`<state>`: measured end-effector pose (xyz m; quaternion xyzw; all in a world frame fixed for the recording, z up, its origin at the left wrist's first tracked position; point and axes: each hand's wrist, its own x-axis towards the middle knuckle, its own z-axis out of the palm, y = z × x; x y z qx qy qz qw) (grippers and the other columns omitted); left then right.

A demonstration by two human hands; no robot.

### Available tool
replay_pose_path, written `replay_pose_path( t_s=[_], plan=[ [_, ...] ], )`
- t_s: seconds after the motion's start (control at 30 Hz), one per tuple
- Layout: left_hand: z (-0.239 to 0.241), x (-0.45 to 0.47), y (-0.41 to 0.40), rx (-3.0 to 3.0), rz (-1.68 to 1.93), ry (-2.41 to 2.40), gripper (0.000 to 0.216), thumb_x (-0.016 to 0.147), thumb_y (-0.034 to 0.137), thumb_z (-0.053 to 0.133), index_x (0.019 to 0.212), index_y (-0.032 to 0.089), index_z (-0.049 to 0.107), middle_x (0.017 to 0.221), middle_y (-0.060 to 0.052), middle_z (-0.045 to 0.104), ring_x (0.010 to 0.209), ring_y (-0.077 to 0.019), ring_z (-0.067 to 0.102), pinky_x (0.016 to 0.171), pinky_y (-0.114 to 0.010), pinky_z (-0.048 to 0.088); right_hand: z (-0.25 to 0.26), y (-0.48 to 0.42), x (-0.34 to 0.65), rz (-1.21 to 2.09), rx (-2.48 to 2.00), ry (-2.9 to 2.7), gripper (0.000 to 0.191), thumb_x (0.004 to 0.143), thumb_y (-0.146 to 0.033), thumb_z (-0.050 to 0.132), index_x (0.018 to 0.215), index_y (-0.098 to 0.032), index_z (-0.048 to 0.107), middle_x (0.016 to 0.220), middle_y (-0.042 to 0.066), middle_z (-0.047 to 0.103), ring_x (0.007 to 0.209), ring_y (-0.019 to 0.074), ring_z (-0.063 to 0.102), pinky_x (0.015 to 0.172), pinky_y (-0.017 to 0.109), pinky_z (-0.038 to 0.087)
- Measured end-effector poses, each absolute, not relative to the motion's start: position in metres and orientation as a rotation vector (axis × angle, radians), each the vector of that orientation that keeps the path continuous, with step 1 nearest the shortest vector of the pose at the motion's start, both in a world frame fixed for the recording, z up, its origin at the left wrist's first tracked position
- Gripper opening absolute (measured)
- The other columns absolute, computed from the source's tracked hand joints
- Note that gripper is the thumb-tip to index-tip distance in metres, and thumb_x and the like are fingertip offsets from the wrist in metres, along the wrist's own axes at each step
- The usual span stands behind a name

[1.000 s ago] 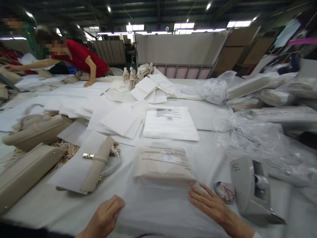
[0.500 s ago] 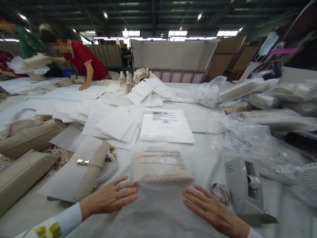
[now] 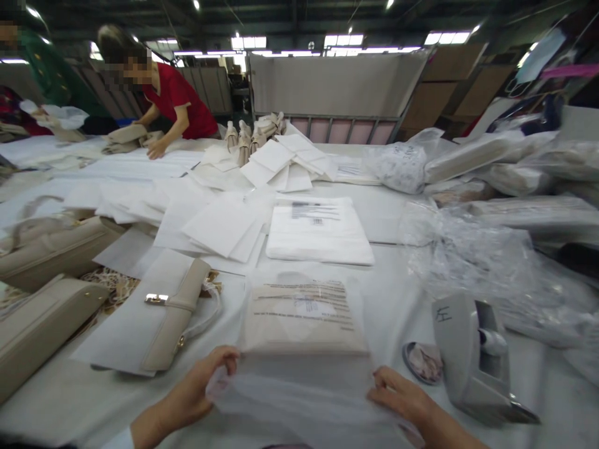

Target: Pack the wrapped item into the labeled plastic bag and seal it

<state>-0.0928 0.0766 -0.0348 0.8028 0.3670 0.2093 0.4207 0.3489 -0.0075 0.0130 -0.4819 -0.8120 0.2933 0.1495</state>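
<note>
A clear plastic bag lies on the white table in front of me, with a beige folded item inside its far half under printed text. My left hand pinches the bag's near left edge. At the near right edge, my right hand grips the same bag. The loose near end of the bag is lifted and creased between both hands.
A beige handbag on white paper lies left, with more beige bags beyond. A grey tape dispenser stands right, crumpled plastic behind it. A white packet stack sits ahead. Two people work at the far left.
My hands went from lying flat on the bag to gripping its near edge and lifting it. The person in red straightened up at the far left.
</note>
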Motion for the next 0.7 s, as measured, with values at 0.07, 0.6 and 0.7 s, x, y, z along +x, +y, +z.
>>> replay_pose_path(
  t_s=[0.07, 0.6, 0.7],
  plan=[
    [-0.027, -0.092, 0.079, 1.947, 0.493, 1.019, 0.011, 0.088, 0.027, 0.046, 0.098, 0.022, 0.05, 0.084, -0.001, 0.058, 0.079, -0.0171, 0.057, 0.073, -0.029, 0.045, 0.022, -0.009, 0.347, 0.885, -1.353, -2.351, 0.029, 0.072, -0.008, 0.054, 0.095, -0.022, 0.063, 0.092, 0.007, 0.064, 0.086, 0.0184, 0.065, 0.077, 0.027, 0.055],
    [-0.033, -0.09, 0.071, 1.855, 0.615, 1.053, 0.013, 0.088, 0.035, 0.057, 0.087, 0.023, 0.064, 0.092, -0.006, 0.073, 0.088, -0.0209, 0.069, 0.081, -0.03, 0.054, 0.023, -0.003, 0.333, 0.606, -1.321, -1.924, 0.015, 0.092, -0.024, 0.053, 0.081, -0.025, 0.063, 0.073, 0.0, 0.067, 0.066, 0.0154, 0.066, 0.059, 0.021, 0.055],
    [-0.038, -0.093, 0.067, 1.951, 0.609, 1.069, 0.012, 0.087, 0.036, 0.059, 0.089, 0.024, 0.062, 0.102, -0.006, 0.072, 0.1, -0.0233, 0.067, 0.108, -0.047, 0.039, 0.021, -0.007, 0.337, 0.391, -1.249, -1.926, 0.021, 0.089, -0.018, 0.056, 0.105, -0.027, 0.065, 0.094, 0.001, 0.073, 0.085, 0.0157, 0.071, 0.078, 0.019, 0.056]
  ],
)
